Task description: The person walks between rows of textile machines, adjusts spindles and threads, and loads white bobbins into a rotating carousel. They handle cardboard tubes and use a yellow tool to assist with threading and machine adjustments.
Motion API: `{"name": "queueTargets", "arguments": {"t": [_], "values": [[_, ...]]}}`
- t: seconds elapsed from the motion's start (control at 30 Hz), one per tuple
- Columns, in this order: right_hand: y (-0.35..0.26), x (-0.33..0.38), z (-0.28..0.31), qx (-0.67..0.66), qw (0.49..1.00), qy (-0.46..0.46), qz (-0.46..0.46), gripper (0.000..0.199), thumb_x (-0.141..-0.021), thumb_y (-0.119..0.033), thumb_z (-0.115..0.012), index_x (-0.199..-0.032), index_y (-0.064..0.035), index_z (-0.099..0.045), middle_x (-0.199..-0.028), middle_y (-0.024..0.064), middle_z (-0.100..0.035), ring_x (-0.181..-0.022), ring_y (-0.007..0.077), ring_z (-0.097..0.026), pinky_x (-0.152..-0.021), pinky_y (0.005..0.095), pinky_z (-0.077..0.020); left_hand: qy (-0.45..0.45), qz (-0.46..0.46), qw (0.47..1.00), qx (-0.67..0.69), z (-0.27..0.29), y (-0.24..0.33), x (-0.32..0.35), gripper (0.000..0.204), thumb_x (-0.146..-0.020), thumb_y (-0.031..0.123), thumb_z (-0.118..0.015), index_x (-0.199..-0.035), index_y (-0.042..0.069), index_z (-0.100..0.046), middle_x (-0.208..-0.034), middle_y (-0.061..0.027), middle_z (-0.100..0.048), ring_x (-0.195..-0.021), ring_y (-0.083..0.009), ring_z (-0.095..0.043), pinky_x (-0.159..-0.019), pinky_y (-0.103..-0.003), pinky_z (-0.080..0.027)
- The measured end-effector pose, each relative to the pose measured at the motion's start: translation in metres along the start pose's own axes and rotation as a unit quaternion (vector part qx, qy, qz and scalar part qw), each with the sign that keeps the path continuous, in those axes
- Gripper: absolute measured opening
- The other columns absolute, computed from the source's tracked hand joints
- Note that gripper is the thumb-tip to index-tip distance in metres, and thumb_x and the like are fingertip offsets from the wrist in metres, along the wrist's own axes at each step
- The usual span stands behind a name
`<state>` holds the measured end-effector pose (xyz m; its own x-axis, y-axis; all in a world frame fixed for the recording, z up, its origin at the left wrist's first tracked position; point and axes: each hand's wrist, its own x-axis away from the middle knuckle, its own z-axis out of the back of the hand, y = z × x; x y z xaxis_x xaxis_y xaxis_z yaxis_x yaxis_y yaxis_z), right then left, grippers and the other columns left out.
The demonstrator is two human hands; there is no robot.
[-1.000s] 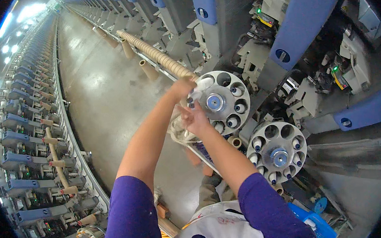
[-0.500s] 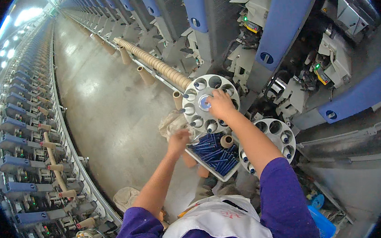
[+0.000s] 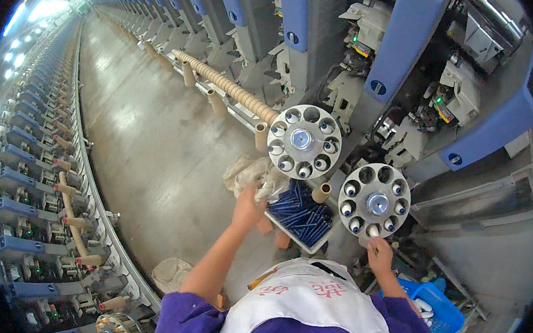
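Note:
A round bobbin magazine (image 3: 302,139) stands ahead of me, with white yarn bobbins seated in most of its round pockets. Nearer and to the right is a second magazine (image 3: 377,204), also partly filled. My right hand (image 3: 380,255) is at the lower rim of this one, fingers pinched on a yarn bobbin (image 3: 373,229) at a bottom pocket. My left hand (image 3: 247,210) is closed around something white beside a pale cloth sack (image 3: 239,176); its kind is unclear. A white tray (image 3: 312,249) heaped with blue bobbin tubes (image 3: 299,211) sits between the hands.
A brown paper cone (image 3: 321,193) rests at the tray's right edge. A long row of nested cones (image 3: 227,84) lies along the machine rail. Winding machines line both sides of the aisle floor (image 3: 136,127). A blue basket (image 3: 441,316) with white bobbins is low right.
My right hand has left the far magazine's hub and come back to the nearer magazine's lower rim. Bobbins in the far magazine sit differently. My left hand stays near the sack.

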<state>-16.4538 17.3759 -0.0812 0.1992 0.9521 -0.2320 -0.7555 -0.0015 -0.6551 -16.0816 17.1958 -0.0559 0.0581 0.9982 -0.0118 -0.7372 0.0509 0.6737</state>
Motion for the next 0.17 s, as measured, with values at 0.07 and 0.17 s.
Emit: {"name": "queueTargets", "arguments": {"t": [0.07,0.17], "values": [[0.014,0.060,0.006,0.063,0.974,-0.020,-0.215,0.015,-0.078,-0.006,-0.056,-0.091,-0.0039,-0.061,-0.089,0.0163,-0.062,-0.082,0.0352,-0.057,-0.073,0.0399,-0.0457,0.037,-0.139,0.990,-0.005,-0.009,0.021,-0.041,0.053,-0.077,0.015,-0.060,-0.126,0.005,-0.042,-0.122,-0.0190,-0.050,-0.110,-0.0369,-0.049,-0.093,-0.043,-0.041],[0.039,0.137,0.024,0.020,0.988,-0.048,-0.142,0.019,-0.077,-0.006,-0.057,-0.096,-0.0051,-0.061,-0.088,0.0169,-0.061,-0.084,0.0340,-0.057,-0.077,0.0410,-0.0446,0.059,-0.227,0.972,-0.026,-0.045,0.044,-0.110,0.059,-0.079,0.020,-0.059,-0.132,0.004,-0.036,-0.134,-0.0180,-0.041,-0.119,-0.0396,-0.041,-0.098,-0.044,-0.036]]}}
